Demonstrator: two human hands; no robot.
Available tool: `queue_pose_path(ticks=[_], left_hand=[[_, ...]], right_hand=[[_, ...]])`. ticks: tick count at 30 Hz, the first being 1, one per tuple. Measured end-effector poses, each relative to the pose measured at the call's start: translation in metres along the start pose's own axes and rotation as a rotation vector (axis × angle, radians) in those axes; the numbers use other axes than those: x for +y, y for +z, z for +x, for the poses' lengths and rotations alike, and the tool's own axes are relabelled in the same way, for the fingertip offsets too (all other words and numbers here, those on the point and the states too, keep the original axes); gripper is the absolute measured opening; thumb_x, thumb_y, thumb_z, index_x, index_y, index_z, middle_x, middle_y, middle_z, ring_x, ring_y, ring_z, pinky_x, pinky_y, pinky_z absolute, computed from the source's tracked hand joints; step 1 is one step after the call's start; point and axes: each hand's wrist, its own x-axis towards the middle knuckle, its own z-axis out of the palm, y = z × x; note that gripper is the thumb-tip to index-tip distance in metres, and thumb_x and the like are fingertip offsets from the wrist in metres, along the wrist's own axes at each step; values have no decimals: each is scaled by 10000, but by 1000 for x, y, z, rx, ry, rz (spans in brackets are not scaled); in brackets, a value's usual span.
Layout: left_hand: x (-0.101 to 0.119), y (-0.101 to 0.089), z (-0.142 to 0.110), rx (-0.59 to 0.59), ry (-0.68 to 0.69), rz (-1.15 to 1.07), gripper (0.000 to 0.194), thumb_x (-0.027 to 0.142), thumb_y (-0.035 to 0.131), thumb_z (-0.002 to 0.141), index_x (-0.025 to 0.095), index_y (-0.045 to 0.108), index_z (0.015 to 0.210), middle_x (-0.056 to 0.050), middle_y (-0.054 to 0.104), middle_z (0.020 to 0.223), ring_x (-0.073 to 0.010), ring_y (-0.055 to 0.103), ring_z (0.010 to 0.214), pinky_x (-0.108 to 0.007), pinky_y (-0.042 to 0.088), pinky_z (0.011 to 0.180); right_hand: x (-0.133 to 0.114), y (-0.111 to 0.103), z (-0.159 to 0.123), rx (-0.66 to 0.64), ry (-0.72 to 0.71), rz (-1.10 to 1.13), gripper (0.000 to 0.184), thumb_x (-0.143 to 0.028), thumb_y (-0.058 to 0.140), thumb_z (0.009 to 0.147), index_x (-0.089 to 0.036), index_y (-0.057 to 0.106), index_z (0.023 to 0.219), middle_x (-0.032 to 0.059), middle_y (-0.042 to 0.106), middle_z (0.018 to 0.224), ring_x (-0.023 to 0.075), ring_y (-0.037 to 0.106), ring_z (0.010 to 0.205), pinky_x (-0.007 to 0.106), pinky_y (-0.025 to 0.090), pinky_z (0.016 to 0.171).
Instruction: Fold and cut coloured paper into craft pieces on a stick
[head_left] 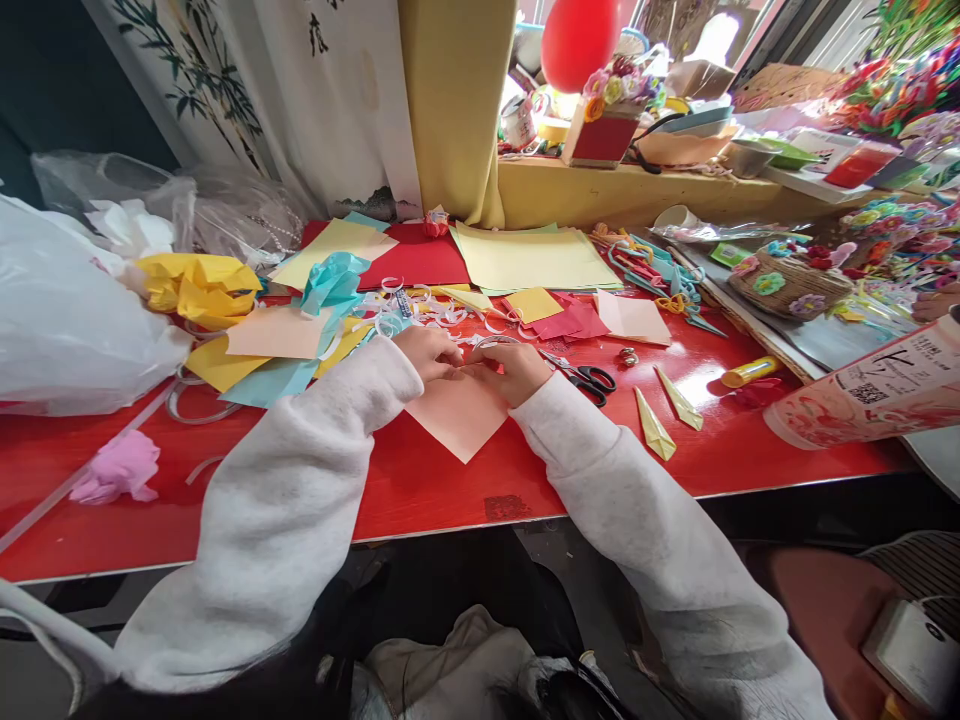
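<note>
On the red table (pixel 442 500), our left hand (pixel 431 352) and right hand (pixel 520 371) pinch pointed peach paper (pixel 462 420). It seems light and bendy; hold its edges.

Here's the left hand (pixel 429 352) and the right hand (pixel 520 370), close together, fingers pinching the peach paper (pixel 463 425) above the red table (pixel 435 510); scissors (pixel 594 383) lie just right, folded yellow papers (pixel 655 425) beyond!
</note>
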Motion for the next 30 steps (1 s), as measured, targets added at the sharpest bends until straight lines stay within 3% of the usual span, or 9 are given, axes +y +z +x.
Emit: queue_pose_path(ticks=[8,15,30], left_hand=[[-2,-2,-1,0,19,-18,208,366,532,661,171,595,698,7,582,752,-98,487,682,-189,339,599],[-4,-2,-1,-25,17,-23,244,364,495,695,184,613,811,-1,609,843,-116,517,761,-203,355,660],[1,-2,-2,-44,-68,-16,254,404,516,663,180,577,768,13,613,744,-109,515,675,-195,338,575]], right_hand=[[-2,0,-1,15,-2,46,198,-276,481,741,-145,617,800,35,614,722,96,510,623,208,365,607],[0,1,-1,69,-61,-1,169,-238,467,748,-144,603,782,41,622,746,106,527,663,217,376,653],[1,-2,-1,14,-39,-22,180,-298,489,739,-165,599,788,30,623,738,115,538,690,229,366,665]])
